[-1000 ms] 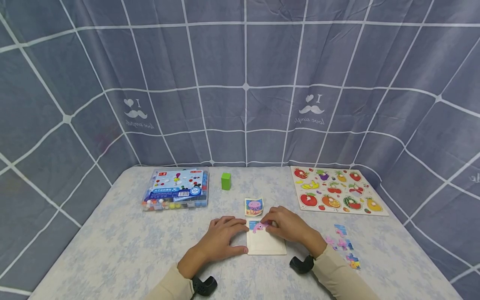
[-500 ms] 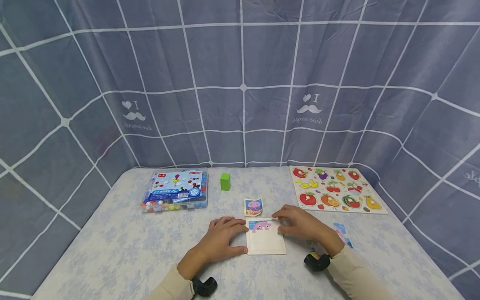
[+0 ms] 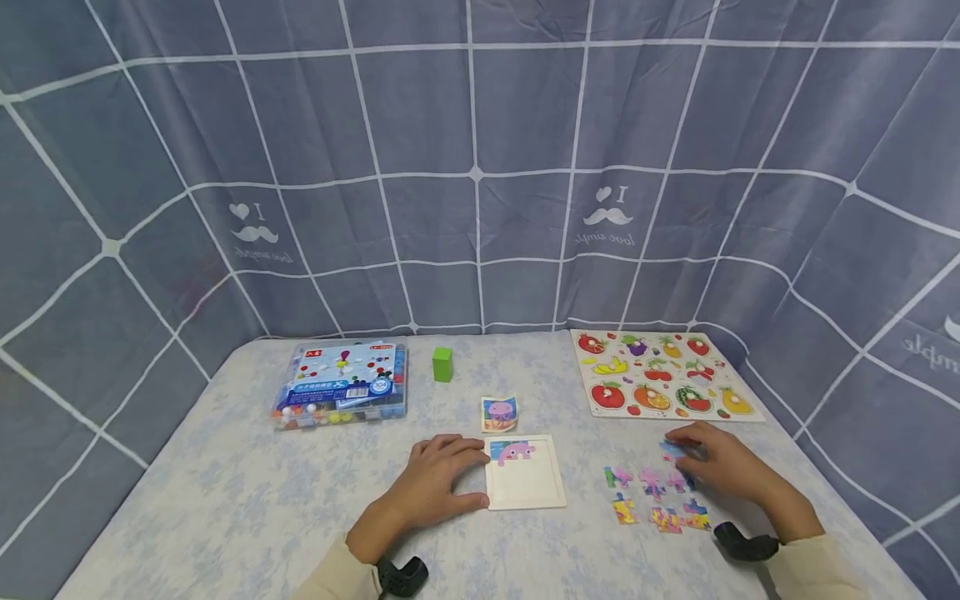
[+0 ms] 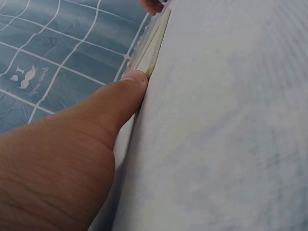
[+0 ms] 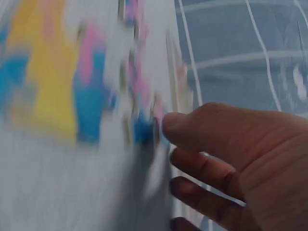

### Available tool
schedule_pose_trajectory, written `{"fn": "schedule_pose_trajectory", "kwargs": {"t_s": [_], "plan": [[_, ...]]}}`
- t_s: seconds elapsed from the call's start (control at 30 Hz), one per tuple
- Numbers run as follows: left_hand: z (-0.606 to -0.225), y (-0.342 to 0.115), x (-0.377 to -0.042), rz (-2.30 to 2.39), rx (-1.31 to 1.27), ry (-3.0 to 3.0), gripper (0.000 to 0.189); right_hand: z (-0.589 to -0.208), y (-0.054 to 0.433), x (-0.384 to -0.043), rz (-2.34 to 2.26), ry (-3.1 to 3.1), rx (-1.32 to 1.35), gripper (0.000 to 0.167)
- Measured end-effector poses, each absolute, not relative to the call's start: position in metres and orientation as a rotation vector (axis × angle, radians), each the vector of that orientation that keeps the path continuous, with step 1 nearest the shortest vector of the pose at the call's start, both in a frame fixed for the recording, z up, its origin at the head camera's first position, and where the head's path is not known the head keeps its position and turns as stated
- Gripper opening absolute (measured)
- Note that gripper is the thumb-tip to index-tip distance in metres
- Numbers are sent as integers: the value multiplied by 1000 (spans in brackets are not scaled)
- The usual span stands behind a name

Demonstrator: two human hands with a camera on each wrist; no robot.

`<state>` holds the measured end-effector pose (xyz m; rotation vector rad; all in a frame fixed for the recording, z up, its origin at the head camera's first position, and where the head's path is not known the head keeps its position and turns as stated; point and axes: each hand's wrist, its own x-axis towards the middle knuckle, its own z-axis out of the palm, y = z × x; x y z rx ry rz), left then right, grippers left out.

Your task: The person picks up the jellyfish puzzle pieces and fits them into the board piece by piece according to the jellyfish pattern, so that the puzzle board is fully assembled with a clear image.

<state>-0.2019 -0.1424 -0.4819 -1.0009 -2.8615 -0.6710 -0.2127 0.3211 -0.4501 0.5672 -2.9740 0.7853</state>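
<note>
A square wooden puzzle board (image 3: 525,489) lies in the middle of the table, with joined pink and blue jigsaw pieces (image 3: 512,452) in its upper left corner. My left hand (image 3: 435,482) rests at the board's left edge, fingers spread; its thumb (image 4: 135,77) touches the edge in the left wrist view. My right hand (image 3: 723,467) is over the loose pieces at the right. Its fingertips are at a blue and pink jigsaw piece (image 3: 670,451), partly covered by them. Several other loose jigsaw pieces (image 3: 651,480) lie left of and below that hand; the right wrist view is blurred.
Behind the board lies a small picture card (image 3: 498,414). A green block (image 3: 442,364) stands farther back, right of a clear plastic box (image 3: 341,383) of coloured parts. A fruit puzzle board (image 3: 660,375) lies back right, before the grey grid curtain (image 3: 525,217).
My right hand has left the joined pieces on the board and moved right to the loose pieces, uncovering several of them. My left hand stays at the board's edge.
</note>
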Motion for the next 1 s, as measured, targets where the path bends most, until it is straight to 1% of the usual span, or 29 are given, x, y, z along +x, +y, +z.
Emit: {"fn": "schedule_pose_trajectory", "kwargs": {"t_s": [0.13,0.43,0.73,1.0], "plan": [[-481,-143,-201,-676,-998,-2851,54,-456,334,-213,767,-2949,510,36],[-482,-144,-203,-678,-1004,-2841,54,-466,338,-216,723,-2888,539,23],[-484,-144,-203,-687,-989,-2858,55,-465,335,-216,649,-2907,538,26],[-485,-143,-204,-681,-983,-2866,56,-466,333,-218,515,-2923,545,21]]}}
